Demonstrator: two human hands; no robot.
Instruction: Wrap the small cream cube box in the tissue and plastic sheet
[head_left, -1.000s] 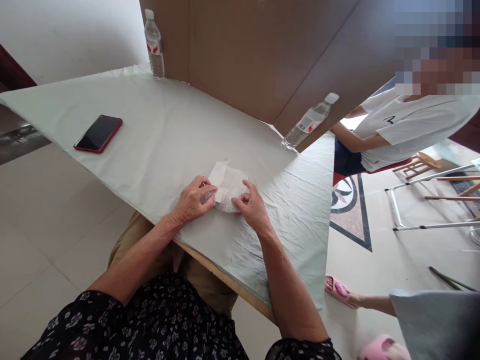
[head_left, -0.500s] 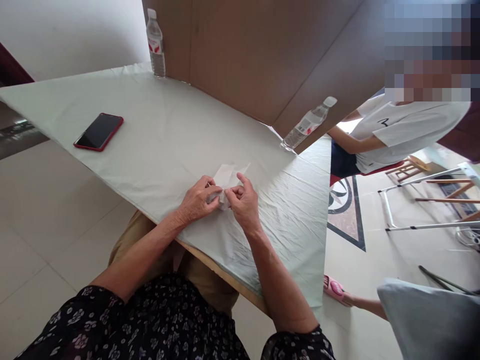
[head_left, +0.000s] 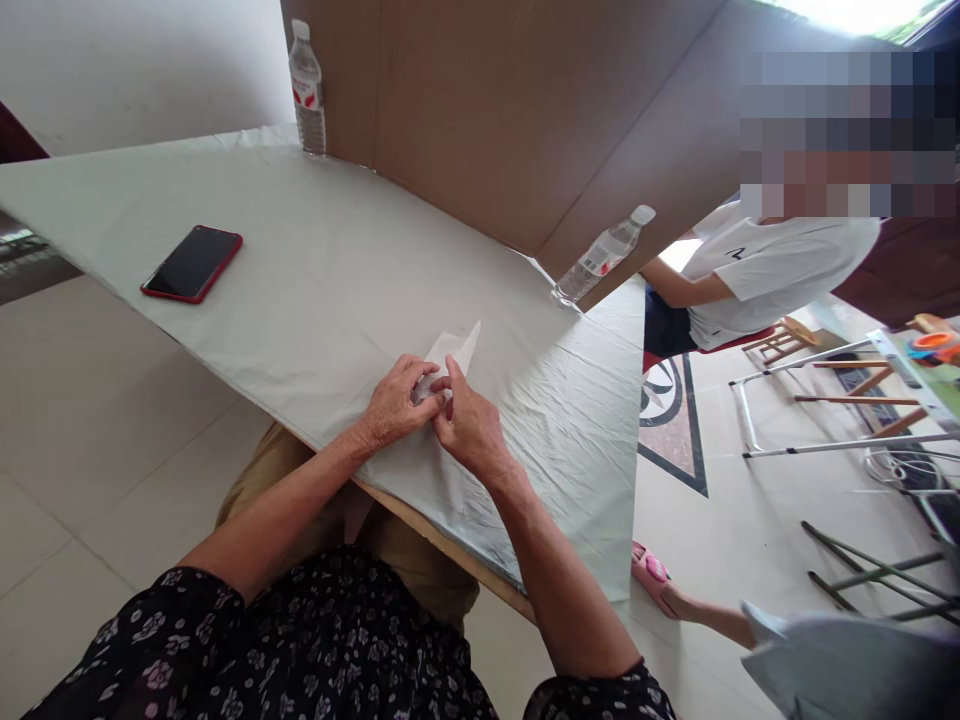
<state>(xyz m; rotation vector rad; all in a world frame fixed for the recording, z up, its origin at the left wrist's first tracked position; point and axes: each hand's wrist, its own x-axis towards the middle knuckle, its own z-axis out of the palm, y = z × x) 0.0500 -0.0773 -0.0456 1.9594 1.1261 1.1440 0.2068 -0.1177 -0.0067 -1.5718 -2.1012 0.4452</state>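
Note:
A small piece of white paper (head_left: 454, 350) lies folded on the pale green tablecloth (head_left: 315, 270), near the table's front edge. My left hand (head_left: 394, 405) pinches its near end with curled fingers. My right hand (head_left: 465, 425) meets it from the right, fingers closed on the same folded end. Only a pointed flap of the paper sticks out beyond my fingers; the rest is hidden under them.
A red-cased phone (head_left: 193, 264) lies at the left. Two plastic water bottles (head_left: 307, 90) (head_left: 600, 258) stand against a brown cardboard screen (head_left: 525, 110). A person in a white shirt (head_left: 772, 270) sits at the right; another person's pink slipper (head_left: 651, 570) is on the floor.
The paper went from spread out between my hands to folded narrow. My right hand has moved left until it touches my left hand.

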